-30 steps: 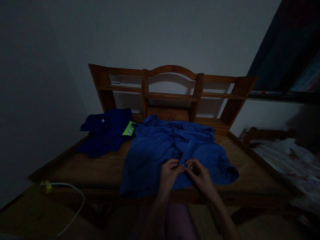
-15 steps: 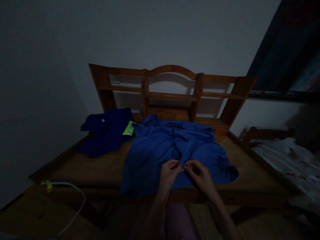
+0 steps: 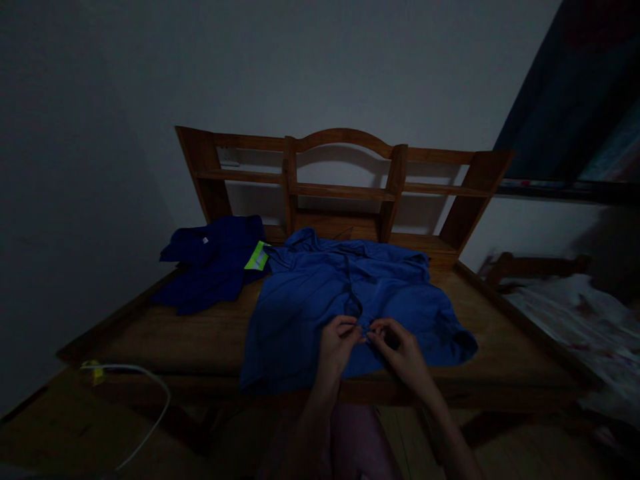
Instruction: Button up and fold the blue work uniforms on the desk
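Observation:
A blue shirt (image 3: 300, 300) lies spread over the wooden desk, its front opening running down the middle toward me. At the near part of that opening, my left hand (image 3: 339, 343) pinches one edge of the cloth between thumb and fingers. Close beside it, my right hand (image 3: 400, 347) pinches the facing edge, with the fingertips of both hands almost touching. Whatever small part sits between the fingertips is too dark and small to make out. A darker blue garment (image 3: 215, 267) with a yellow-green reflective strip (image 3: 257, 256) lies to the left of the shirt.
The wooden desk (image 3: 200, 340) carries a shelf rack (image 3: 345, 193) along its back, against the wall. A white cable (image 3: 150, 373) with a yellow tag (image 3: 98, 373) hangs at the front left. On the right are a chair back (image 3: 540, 267) and pale bedding (image 3: 575, 313).
Both hands stay at the shirt's opening; the left fingers have shifted very slightly. The garments lie as before.

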Motion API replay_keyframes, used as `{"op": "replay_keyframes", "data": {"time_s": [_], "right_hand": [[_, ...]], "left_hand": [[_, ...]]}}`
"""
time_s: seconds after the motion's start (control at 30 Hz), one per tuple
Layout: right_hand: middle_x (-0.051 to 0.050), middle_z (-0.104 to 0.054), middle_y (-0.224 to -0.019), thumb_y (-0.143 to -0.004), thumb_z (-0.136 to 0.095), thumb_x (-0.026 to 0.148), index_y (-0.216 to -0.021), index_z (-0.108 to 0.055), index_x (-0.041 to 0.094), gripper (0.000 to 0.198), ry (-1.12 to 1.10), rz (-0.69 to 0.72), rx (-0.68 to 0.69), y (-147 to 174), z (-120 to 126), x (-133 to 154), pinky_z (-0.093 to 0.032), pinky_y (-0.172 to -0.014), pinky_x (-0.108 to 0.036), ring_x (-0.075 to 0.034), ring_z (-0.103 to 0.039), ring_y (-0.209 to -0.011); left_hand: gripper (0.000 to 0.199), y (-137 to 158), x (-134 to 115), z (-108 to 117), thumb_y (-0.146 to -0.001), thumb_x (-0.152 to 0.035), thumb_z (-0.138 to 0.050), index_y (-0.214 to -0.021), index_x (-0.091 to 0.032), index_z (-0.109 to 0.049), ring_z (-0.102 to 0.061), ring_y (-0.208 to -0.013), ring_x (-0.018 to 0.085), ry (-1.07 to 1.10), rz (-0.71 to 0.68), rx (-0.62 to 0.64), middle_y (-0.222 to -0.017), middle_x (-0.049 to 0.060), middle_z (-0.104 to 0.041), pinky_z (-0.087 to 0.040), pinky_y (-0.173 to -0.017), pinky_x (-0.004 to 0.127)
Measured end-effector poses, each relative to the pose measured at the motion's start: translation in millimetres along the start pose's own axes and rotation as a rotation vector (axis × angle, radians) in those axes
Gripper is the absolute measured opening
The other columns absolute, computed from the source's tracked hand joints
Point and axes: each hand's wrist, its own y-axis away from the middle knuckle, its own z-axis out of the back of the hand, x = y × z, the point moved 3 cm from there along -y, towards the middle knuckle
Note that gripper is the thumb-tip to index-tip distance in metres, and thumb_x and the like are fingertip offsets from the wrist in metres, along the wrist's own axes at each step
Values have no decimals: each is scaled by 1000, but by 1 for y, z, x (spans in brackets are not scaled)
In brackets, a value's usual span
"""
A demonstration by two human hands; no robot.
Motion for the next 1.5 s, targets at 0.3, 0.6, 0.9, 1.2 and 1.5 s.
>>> {"op": "replay_keyframes", "data": {"time_s": [0.3,0.6,0.9,1.2,1.5], "right_hand": [[0,-57,-74,-87,-52,37,-84,-54,19,18,-1,-29,32,0,0,6,-41,-64,-22,-13,-53,-68],[0,-52,-74,-93,-40,32,-79,-46,21,19,149,49,66,6,-5,11,-38,-66,-24,-14,-51,-69],[0,-53,-82,-93,-41,30,-91,-45,21,10,159,48,62,5,-5,10,-38,-71,-24,-13,-53,-75],[0,-52,-78,-93,-39,29,-84,-44,21,14,270,91,84,8,-9,14,-37,-68,-26,-14,-52,-71],[-3,-55,-85,-94,-37,28,-92,-46,21,12,259,99,82,7,-9,14,-39,-73,-28,-16,-55,-79]], "left_hand": [[33,8,-13,-1,-68,-27,-68,-95,-15,-54,-60,-56,12,-48,-65,127,-64,0,-64,-47,-57,21],[24,11,-10,-3,-74,-25,-63,-95,-16,-56,-62,-68,14,-159,-170,171,-72,3,-63,-47,-64,22],[19,11,-5,-5,-73,-17,-63,-92,-14,-62,-63,-83,17,-359,-216,37,-90,9,-66,-49,-77,28],[19,12,-4,-6,-71,-12,-60,-90,-16,-62,-63,-82,16,-372,-262,63,-87,6,-67,-49,-76,27],[17,13,-3,-6,-72,-18,-62,-89,-17,-63,-62,-79,15,-442,-302,-8,-82,3,-67,-47,-72,25]]}}
